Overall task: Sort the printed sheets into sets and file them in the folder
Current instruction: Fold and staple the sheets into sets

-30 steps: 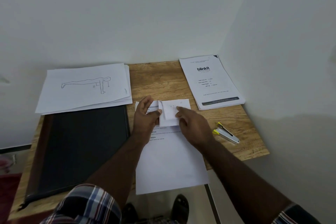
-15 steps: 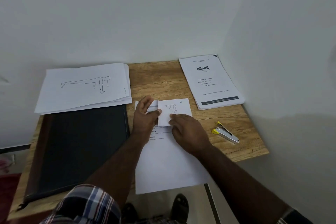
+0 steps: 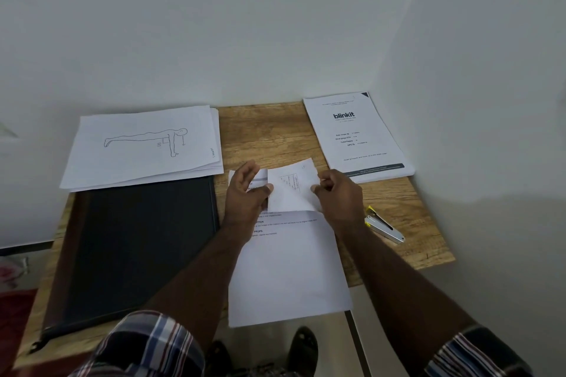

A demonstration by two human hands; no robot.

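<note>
Hands (image 3: 292,193) both pinch the folded-over sheet (image 3: 291,190), lifted and tilted more than half a second ago

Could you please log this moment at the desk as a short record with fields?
surface: wooden table in a wall corner
left hand: thumb pressing the folded-over sheet
right hand: pinching that sheet's right edge
folder: dark, closed, at left
figure-drawing stack: behind the folder
blinkit stack: back right
stapler: beside the right wrist
filing: not yet done
</note>
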